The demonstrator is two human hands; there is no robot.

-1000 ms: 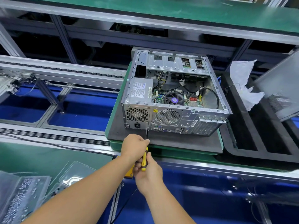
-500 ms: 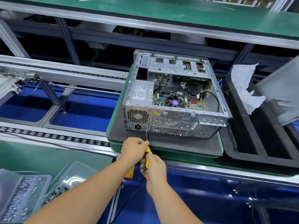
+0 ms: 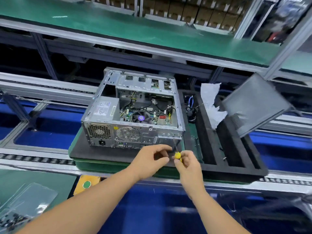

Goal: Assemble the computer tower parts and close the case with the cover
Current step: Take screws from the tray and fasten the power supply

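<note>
Case (image 3: 133, 114) lies on its side on the dark mat (image 3: 101, 153), open side up, rear panel facing you. PSU (image 3: 104, 109) sits in the case's left rear corner, fan (image 3: 141, 118) and board beside it to the right, drive cage (image 3: 145, 81) at the far end.

Your right hand (image 3: 187, 163) pinches the yellow screwdriver (image 3: 177, 155) handle between thumb and fingertips, just in front of the case's right rear corner. Shaft runs up toward the slot bracket area on the rear panel; the tip is blurred, so contact with the case can't be confirmed.

Your left hand (image 3: 150, 159) is just left of the screwdriver, fingers curled with thumb and forefinger closing toward the shaft. Motion blur there: can't tell if it's actually gripping the shaft or only near it.

Cover (image 3: 255, 105) is off the case, well to its right, leaning tilted at the far side of the black foam tray (image 3: 236, 166). White wrap (image 3: 211, 102) lies in that tray, between case and cover. Clear screw boxes (image 3: 25, 205) sit well left of the case, near you.
</note>
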